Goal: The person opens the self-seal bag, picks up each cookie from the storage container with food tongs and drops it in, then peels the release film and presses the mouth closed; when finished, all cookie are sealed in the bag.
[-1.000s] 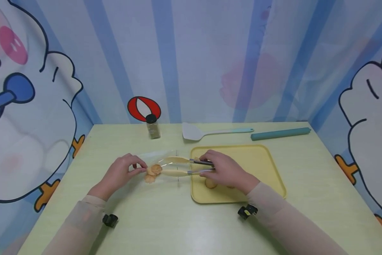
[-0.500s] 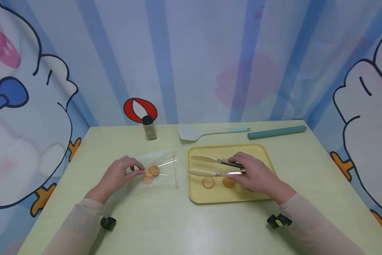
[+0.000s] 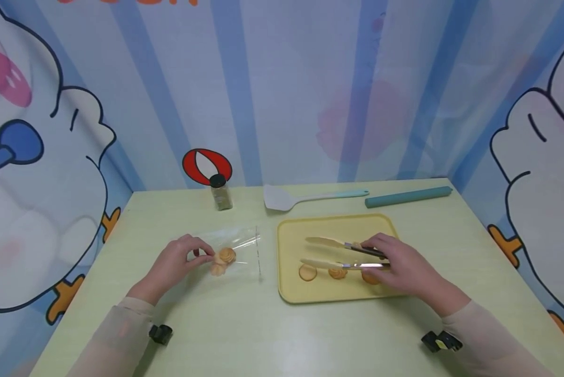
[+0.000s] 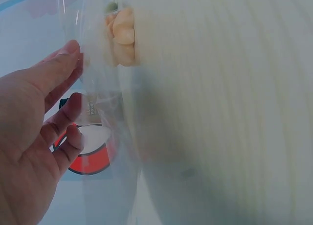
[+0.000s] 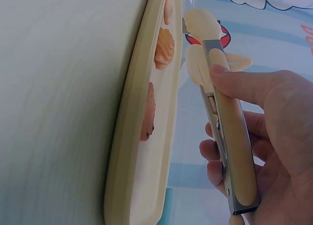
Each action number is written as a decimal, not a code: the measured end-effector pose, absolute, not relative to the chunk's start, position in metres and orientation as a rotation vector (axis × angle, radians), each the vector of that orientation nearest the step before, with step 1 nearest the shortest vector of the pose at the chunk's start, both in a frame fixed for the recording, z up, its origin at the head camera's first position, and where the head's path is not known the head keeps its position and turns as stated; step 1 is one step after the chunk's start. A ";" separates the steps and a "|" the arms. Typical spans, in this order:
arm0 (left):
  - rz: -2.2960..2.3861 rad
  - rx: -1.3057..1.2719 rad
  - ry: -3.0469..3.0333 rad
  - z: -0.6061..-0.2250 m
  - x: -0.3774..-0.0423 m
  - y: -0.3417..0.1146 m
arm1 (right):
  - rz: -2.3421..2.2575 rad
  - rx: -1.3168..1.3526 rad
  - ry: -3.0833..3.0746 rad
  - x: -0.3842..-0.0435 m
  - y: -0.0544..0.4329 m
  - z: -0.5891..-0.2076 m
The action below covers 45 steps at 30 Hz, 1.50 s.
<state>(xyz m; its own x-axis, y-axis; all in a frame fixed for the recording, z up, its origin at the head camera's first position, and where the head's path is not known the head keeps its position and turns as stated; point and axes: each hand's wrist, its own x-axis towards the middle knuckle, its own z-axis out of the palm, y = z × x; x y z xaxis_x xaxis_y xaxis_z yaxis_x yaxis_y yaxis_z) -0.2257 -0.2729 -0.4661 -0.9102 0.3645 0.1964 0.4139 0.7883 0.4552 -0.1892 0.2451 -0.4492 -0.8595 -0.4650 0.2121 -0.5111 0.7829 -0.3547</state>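
My left hand (image 3: pixel 172 264) pinches the edge of a clear plastic bag (image 3: pixel 248 246) lying on the left of the table. Several golden cookies (image 3: pixel 226 255) are bunched inside it, near my fingertips; the left wrist view shows these cookies (image 4: pixel 124 36) through the film. My right hand (image 3: pixel 406 268) grips tongs (image 5: pixel 232 132) with cream tips and metal-edged handles. Their tips (image 3: pixel 323 241) are spread apart over the yellow tray (image 3: pixel 289 288), with nothing between them. On the tray lie a flat round cookie (image 3: pixel 307 273), a swirled cookie (image 3: pixel 337 274) and others partly hidden by the tongs and hand.
Behind the tray lie a white spatula (image 3: pixel 279 199) with a pale blue handle and a teal rod (image 3: pixel 408 197). A black-capped seasoning jar (image 3: pixel 222 196) stands at the back left. A striped cartoon curtain (image 3: pixel 291 94) hangs along the table's back edge.
My right hand has drawn the tongs rightward from the bag to over the tray, leaving a cookie in the bag in view. The left hand keeps holding the bag in place.
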 end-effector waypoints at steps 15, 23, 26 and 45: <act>-0.780 -0.614 -2.897 -0.467 -0.225 -0.272 | 0.555 0.749 -2.869 -0.182 0.263 -0.446; -0.766 -0.604 -2.901 -0.468 -0.224 -0.270 | 0.517 0.844 -2.840 -0.182 0.267 -0.439; -0.756 -0.607 -2.900 -0.467 -0.224 -0.270 | 0.510 0.908 -2.801 -0.184 0.265 -0.439; -0.750 -0.622 -2.901 -0.466 -0.227 -0.270 | 0.455 1.072 -2.832 -0.188 0.246 -0.437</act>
